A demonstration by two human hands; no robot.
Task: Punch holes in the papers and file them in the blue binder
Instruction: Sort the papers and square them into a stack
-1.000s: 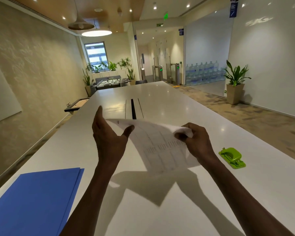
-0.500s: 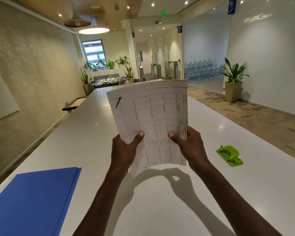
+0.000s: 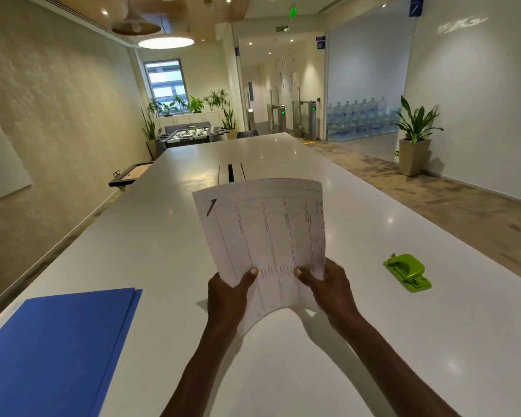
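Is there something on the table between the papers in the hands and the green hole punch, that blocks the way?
Nothing visible does. The papers, gripped by the left hand and the right hand, are above bare white table. The green hole punch lies to the right, with only tabletop between.

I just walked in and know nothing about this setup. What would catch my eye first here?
Most likely the papers, held upright in mid-frame above the long white table, gripped at their lower edge by the left hand and the right hand. Next come two spots of colour lying on the table: a blue binder lying closed at the near left, and a bright green hole punch to the right of the hands.
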